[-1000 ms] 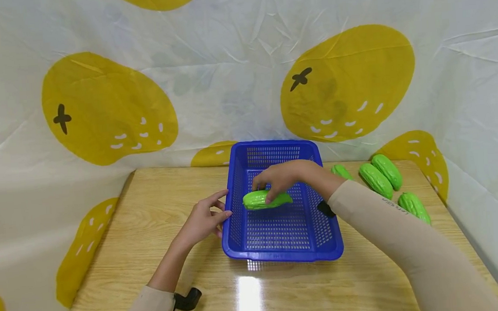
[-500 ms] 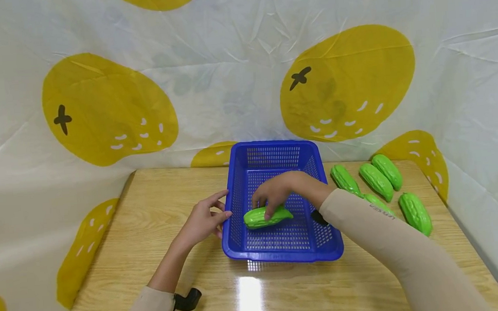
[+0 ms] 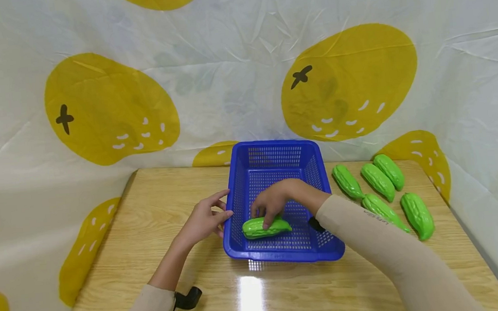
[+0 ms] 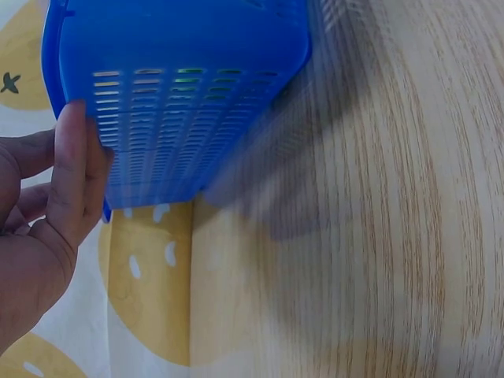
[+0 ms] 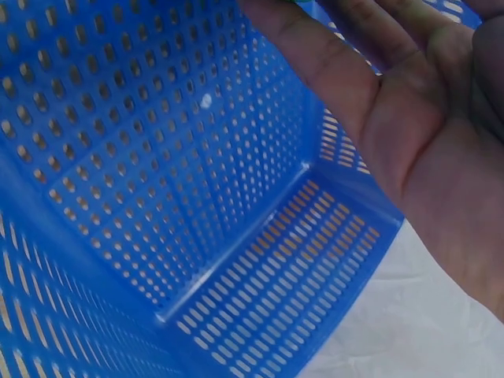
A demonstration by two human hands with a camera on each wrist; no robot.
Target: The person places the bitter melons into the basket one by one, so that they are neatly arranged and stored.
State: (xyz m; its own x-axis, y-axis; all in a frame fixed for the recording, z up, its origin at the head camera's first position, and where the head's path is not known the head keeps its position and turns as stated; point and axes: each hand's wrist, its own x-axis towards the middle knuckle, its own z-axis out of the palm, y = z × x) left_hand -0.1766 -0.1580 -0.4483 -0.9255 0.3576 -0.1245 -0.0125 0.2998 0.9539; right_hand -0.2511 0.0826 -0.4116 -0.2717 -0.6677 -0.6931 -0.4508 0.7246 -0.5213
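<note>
Inside the blue perforated basket [image 3: 283, 257], a shiny green bitter gourd [image 3: 255, 228] lies crosswise low near the front wall. My right hand [image 3: 272, 203] grips it from above, thumb on the near side and fingers behind. In the right wrist view the palm [image 5: 441, 150] hangs over the basket floor, and the gourd is nearly all out of frame. My left hand [image 3: 202, 221] touches the basket's left rim with its fingertips. The left wrist view shows that hand's fingers [image 4: 71, 150] against the outer wall [image 4: 189, 39], with some green showing through the slots.
Several more bitter gourds [image 3: 377, 182] lie on the wooden table [image 3: 168, 191] right of the basket, one partly behind the right sleeve [image 3: 369, 234]. A white cloth [image 3: 225, 79] with yellow fruit prints stands behind the table and at both sides.
My right hand has brought the bitter gourd toward the front of the basket and lower. The right sleeve has shifted, uncovering more gourds on the table. My left hand stays at the rim.
</note>
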